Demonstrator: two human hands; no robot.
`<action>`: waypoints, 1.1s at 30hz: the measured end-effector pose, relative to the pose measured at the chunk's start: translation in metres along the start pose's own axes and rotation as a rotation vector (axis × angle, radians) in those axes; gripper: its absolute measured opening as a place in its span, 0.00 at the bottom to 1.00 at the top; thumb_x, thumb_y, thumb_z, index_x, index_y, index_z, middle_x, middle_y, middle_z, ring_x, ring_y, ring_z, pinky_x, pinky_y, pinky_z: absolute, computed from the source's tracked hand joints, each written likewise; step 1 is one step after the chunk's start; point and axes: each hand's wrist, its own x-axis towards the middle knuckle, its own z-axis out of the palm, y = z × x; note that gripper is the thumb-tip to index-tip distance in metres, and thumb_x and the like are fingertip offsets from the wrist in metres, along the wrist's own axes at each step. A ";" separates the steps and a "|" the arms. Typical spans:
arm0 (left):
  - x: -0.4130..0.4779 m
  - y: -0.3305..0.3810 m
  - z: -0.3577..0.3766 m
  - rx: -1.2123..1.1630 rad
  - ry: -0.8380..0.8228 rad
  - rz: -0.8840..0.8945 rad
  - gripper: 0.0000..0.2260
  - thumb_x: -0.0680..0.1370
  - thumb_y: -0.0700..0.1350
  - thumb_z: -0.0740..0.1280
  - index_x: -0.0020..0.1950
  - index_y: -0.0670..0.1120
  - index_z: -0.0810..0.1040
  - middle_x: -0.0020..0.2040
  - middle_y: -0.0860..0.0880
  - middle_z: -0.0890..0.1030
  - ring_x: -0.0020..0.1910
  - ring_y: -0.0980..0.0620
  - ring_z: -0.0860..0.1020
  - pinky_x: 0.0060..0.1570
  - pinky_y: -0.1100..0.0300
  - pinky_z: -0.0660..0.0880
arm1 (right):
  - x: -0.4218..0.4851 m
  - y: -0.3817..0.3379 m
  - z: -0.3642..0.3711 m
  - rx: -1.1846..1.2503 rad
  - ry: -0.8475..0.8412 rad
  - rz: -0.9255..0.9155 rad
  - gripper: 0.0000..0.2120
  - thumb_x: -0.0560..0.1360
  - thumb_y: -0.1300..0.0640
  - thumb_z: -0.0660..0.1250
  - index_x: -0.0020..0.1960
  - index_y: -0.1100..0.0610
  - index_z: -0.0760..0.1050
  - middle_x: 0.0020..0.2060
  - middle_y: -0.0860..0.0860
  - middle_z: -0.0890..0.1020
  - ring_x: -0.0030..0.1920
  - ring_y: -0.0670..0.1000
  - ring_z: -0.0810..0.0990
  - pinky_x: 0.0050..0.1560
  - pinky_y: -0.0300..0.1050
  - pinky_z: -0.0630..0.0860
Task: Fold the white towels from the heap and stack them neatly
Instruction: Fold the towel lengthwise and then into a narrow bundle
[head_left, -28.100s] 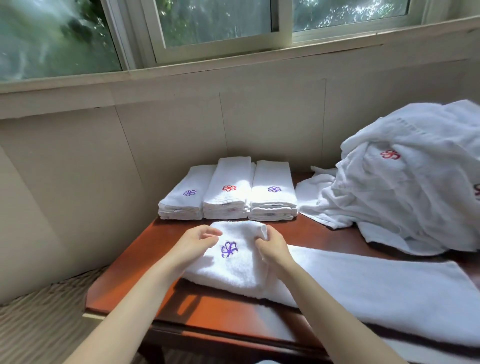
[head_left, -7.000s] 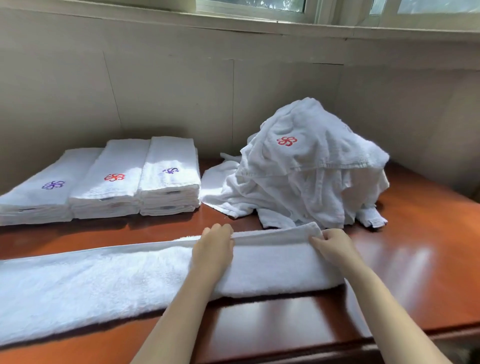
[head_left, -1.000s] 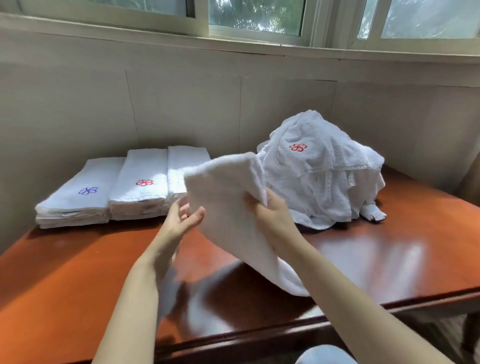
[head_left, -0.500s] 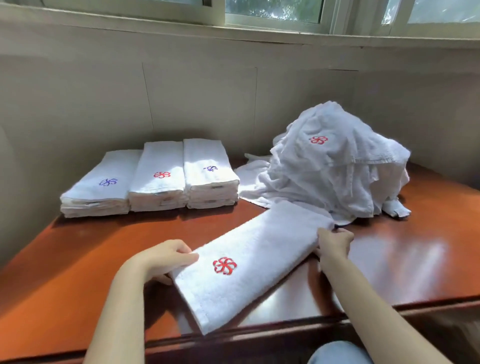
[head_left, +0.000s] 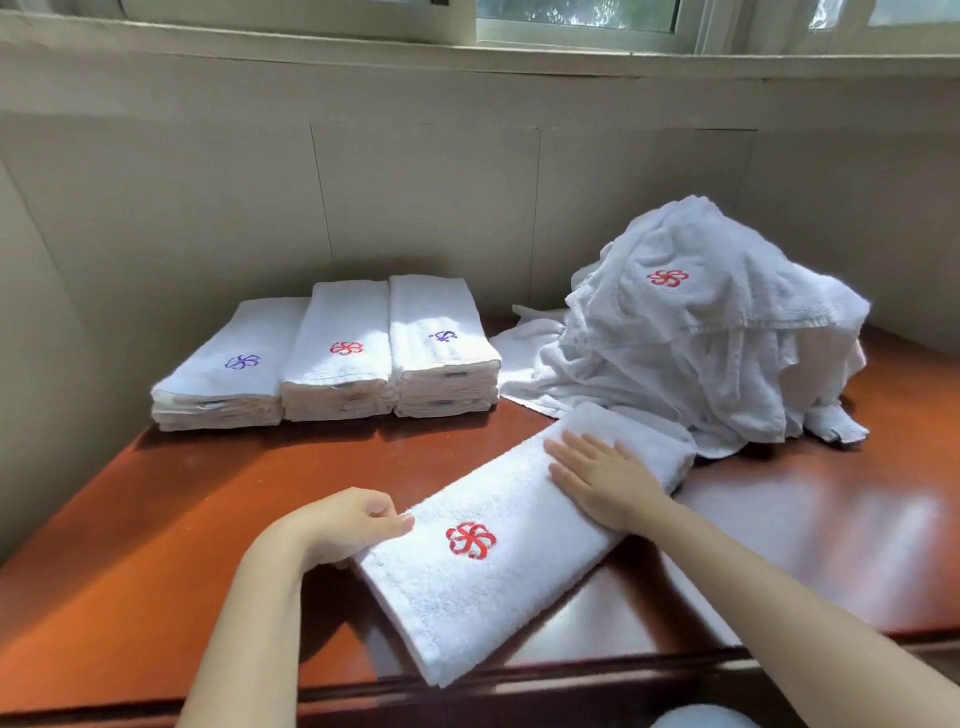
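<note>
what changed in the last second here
The folded towel, held up a second ago, now lies on the table, red logo up. The right hand let go of its far end and presses flat on top; the left hand still grips the near end. The stacks and heap are unchanged.

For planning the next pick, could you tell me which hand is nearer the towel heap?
Right. The right hand rests on the folded towel beside the heap; the left hand grips its opposite end.
</note>
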 end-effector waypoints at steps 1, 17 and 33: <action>0.001 0.001 0.001 0.001 -0.019 -0.003 0.16 0.79 0.56 0.63 0.36 0.48 0.67 0.24 0.56 0.68 0.23 0.58 0.66 0.26 0.65 0.62 | 0.002 0.015 -0.005 -0.004 0.011 0.080 0.24 0.81 0.41 0.46 0.77 0.42 0.52 0.78 0.46 0.51 0.77 0.48 0.49 0.74 0.53 0.43; 0.027 0.057 0.026 -0.297 -0.245 0.195 0.38 0.76 0.42 0.70 0.75 0.67 0.52 0.77 0.60 0.53 0.71 0.57 0.61 0.64 0.62 0.64 | -0.025 0.030 -0.014 0.825 0.428 0.704 0.36 0.73 0.55 0.68 0.73 0.57 0.51 0.65 0.61 0.71 0.64 0.62 0.70 0.64 0.53 0.67; -0.003 0.057 0.012 -0.647 -0.083 0.303 0.27 0.73 0.32 0.69 0.70 0.49 0.72 0.67 0.60 0.72 0.63 0.68 0.70 0.52 0.73 0.72 | -0.043 -0.030 -0.053 1.350 -0.012 0.094 0.24 0.73 0.73 0.62 0.58 0.48 0.77 0.50 0.50 0.80 0.37 0.47 0.81 0.33 0.42 0.77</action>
